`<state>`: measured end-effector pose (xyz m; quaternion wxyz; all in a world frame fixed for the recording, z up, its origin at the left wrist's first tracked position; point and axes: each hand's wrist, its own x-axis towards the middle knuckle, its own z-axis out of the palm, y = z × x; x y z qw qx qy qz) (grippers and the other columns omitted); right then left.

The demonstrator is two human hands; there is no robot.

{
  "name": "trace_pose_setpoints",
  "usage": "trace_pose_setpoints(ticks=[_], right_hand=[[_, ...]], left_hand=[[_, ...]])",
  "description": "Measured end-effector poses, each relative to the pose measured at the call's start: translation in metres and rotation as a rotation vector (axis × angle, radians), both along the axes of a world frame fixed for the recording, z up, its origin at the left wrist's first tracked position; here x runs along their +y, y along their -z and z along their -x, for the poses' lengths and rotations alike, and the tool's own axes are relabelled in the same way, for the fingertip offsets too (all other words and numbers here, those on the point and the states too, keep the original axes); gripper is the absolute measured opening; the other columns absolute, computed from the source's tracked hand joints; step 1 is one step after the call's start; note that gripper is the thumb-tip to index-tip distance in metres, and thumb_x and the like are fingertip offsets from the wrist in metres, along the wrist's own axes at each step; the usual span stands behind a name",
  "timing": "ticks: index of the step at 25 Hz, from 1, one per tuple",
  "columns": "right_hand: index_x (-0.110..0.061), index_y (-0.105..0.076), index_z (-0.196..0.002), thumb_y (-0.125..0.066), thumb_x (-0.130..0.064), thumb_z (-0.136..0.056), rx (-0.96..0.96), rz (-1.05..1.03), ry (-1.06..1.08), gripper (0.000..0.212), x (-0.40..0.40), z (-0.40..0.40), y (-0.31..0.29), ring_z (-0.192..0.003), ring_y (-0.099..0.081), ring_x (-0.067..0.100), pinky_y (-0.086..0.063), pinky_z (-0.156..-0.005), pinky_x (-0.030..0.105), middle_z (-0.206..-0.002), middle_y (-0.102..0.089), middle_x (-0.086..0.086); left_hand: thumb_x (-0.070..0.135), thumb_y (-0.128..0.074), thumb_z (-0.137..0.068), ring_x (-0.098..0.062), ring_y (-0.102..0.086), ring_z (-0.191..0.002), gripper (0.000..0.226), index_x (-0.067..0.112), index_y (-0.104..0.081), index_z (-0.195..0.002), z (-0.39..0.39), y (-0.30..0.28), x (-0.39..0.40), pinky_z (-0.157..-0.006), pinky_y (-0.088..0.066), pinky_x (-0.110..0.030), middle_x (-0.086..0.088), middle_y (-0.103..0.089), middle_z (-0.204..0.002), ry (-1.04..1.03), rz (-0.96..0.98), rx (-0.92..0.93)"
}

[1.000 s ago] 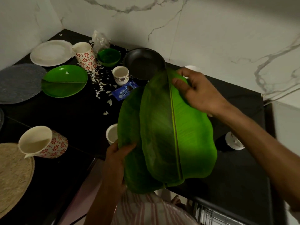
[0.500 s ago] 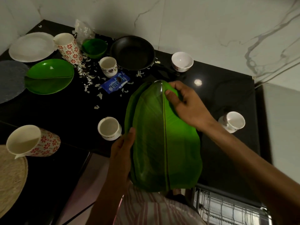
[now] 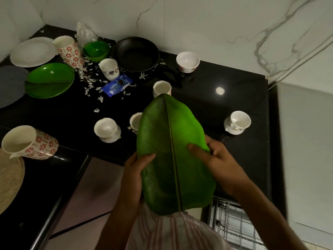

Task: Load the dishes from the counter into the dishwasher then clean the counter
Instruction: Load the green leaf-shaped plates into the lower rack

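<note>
From the head view, both hands hold the green leaf plate (image 3: 173,156) in the air by the tabletop's (image 3: 234,91) front edge: the left hand (image 3: 134,179) grips its left rim, the right hand (image 3: 214,159) its right rim. It could bump the small cup (image 3: 135,121) just behind and knock it. Its long way runs from the person's body to the back wall, pointed tip away.

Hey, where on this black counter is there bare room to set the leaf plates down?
Bare counter lies right of the pink bowl, around the light glare, back of the lone cup. Another bare strip runs between the green plate and the tipped mug. It is crowded at the back left, around the pan, Oreo packet and white scraps.
</note>
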<state>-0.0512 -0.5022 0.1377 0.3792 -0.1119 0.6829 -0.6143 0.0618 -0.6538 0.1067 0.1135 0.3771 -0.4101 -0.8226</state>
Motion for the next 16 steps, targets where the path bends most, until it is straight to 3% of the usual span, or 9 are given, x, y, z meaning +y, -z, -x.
trace_pose_setpoints(ticks=[4, 7, 9, 13, 16], right_hand=[[-0.015, -0.064, -0.105, -0.057, -0.012, -0.095, 0.05, -0.028, 0.157, 0.012, 0.065, -0.035, 0.008, -0.083, -0.072, 0.017, -0.056, -0.066, 0.028, -0.089, -0.073, 0.001], [-0.019, -0.065, -0.1, -0.059, -0.01, -0.094, 0.144, -0.058, 0.221, 0.013, 0.102, -0.054, 0.012, -0.082, -0.07, 0.021, -0.059, -0.069, 0.039, -0.089, -0.072, 0.006], [-0.022, -0.064, -0.098, -0.06, -0.009, -0.093, 0.232, -0.136, 0.242, 0.015, 0.122, -0.067, 0.014, -0.078, -0.068, 0.024, -0.058, -0.069, 0.046, -0.086, -0.07, 0.008], [-0.03, -0.063, -0.104, -0.061, -0.015, -0.091, 0.377, -0.29, 0.213, 0.019, 0.152, -0.092, 0.016, -0.06, -0.062, 0.023, -0.054, -0.055, 0.05, -0.072, -0.064, 0.006], [-0.032, -0.052, -0.133, -0.065, -0.026, -0.09, 0.362, -0.247, 0.092, 0.046, 0.167, -0.117, 0.011, -0.065, -0.065, 0.016, -0.056, -0.056, 0.042, -0.08, -0.066, 0.001]], left_hand=[[0.02, -0.068, -0.069, -0.028, -0.072, -0.089, 0.029, 0.021, -0.075, -0.097, -0.012, 0.009, 0.053, -0.083, -0.054, -0.044, -0.009, -0.075, -0.098, 0.108, 0.032, -0.081], [0.034, -0.08, -0.071, -0.024, -0.068, -0.103, 0.036, 0.045, -0.07, -0.103, -0.024, 0.02, 0.085, -0.094, -0.052, -0.049, 0.003, -0.072, -0.113, 0.228, 0.235, -0.192], [0.042, -0.076, -0.077, -0.018, -0.063, -0.11, 0.05, 0.045, -0.058, -0.123, -0.032, 0.021, 0.112, -0.098, -0.05, -0.048, 0.007, -0.066, -0.122, 0.322, 0.383, -0.274], [0.061, -0.079, -0.063, -0.019, -0.066, -0.108, 0.079, 0.037, -0.051, -0.132, -0.047, 0.022, 0.154, -0.096, -0.052, -0.047, 0.006, -0.066, -0.122, 0.342, 0.258, -0.243], [0.061, -0.076, -0.07, -0.025, -0.067, -0.11, 0.078, 0.024, -0.052, -0.135, -0.061, 0.029, 0.164, -0.096, -0.051, -0.05, -0.004, -0.067, -0.124, 0.35, 0.112, -0.204]])
